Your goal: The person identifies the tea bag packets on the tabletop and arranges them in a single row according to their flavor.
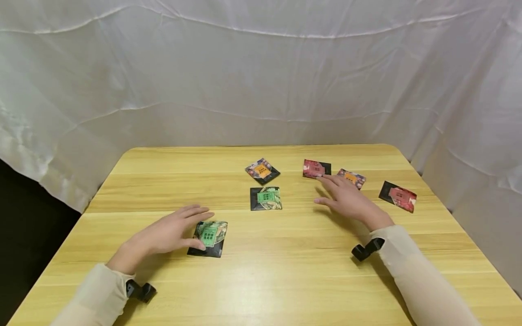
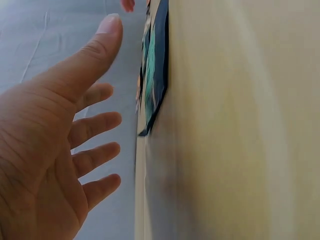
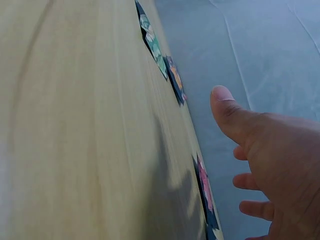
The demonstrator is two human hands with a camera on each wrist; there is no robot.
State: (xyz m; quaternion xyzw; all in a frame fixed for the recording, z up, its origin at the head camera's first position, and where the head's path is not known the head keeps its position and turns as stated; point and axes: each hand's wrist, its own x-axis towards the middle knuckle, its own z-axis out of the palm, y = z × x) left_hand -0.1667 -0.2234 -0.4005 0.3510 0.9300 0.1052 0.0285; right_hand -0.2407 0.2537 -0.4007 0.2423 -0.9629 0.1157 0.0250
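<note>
In the head view my left hand point(image 1: 171, 231) is held with spread fingers over the edge of a flat green-and-black packet point(image 1: 210, 235); the left wrist view shows nothing between thumb and fingers. My right hand point(image 1: 348, 199) hovers above the wood, fingers extended and holding nothing, its shadow below it. Its fingertips come right to the edge of a red-and-black packet point(image 1: 314, 168) and overlap an orange-labelled packet point(image 1: 355, 178), partly hidden behind the hand. Another green packet point(image 1: 266, 198) lies mid-table, just in front of a second orange-labelled packet point(image 1: 261, 171).
A second red packet point(image 1: 398, 197) lies to the right of my right hand. The light wooden table point(image 1: 261, 280) ends at the back against a hanging white curtain point(image 1: 261, 81), which also runs along both sides. Black bands point(image 1: 367, 249) sit on both wrists.
</note>
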